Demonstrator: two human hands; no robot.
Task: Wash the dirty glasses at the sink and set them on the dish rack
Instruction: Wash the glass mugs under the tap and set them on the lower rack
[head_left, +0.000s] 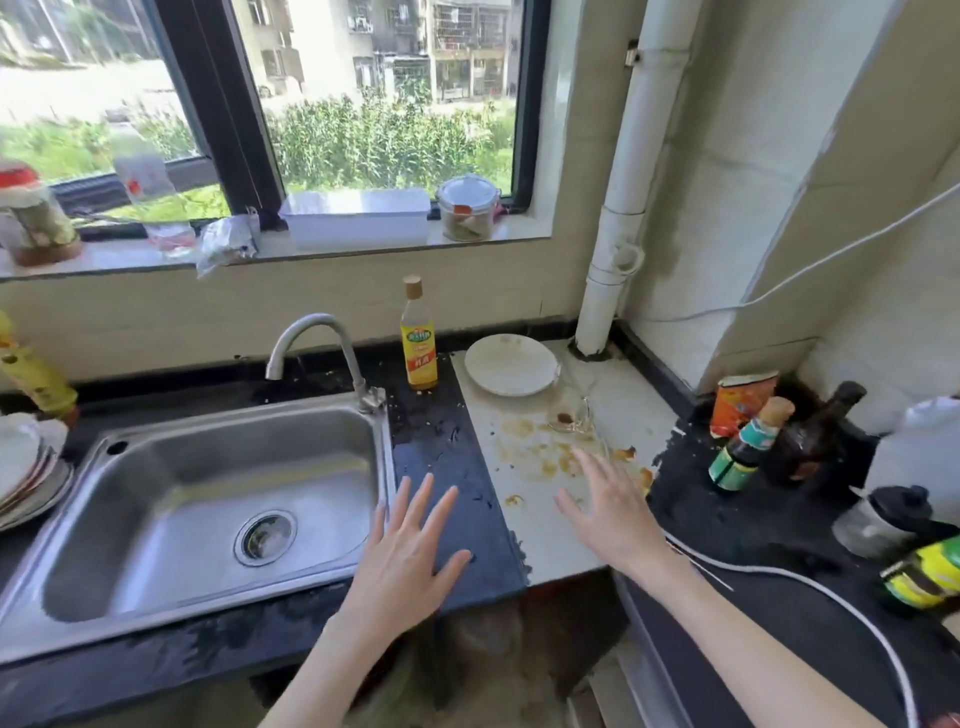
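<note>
two bare hands hover over the counter, and nothing is held yet. far left, a stack of plates (26, 478) sits at the counter's edge, beside the steel sink (208, 467), whose basin shows only the drain. the faucet (311, 343) arches over its back rim, and no water can be seen running. a yellow-labelled bottle (418, 338) stands just right of the tap.

the left hand (410, 561) is spread wide, fingers straight, above the wet dark countertop (447, 441) between sink and pale board. the right hand (608, 514) is likewise wide and flat, over the stained white board (545, 545), reaching toward the clear glass (571, 415). that glass stands near the back of the board, just in front of a white plate (511, 364), with a brown residue in its bottom; its outline is faint and i cannot tell if a second glass stands with it. no dish rack is visible to me.

my guess is the pick-up comes first. the glass is transparent and likely slick from the sauce smears around it, so the right hand should curl round the body low down, not pinch the rim, and lift straight up to clear the plate. the left hand can then open the tap. further right, dark bottles (769, 441) crowd the corner, so the elbow ought to stay in.
</note>
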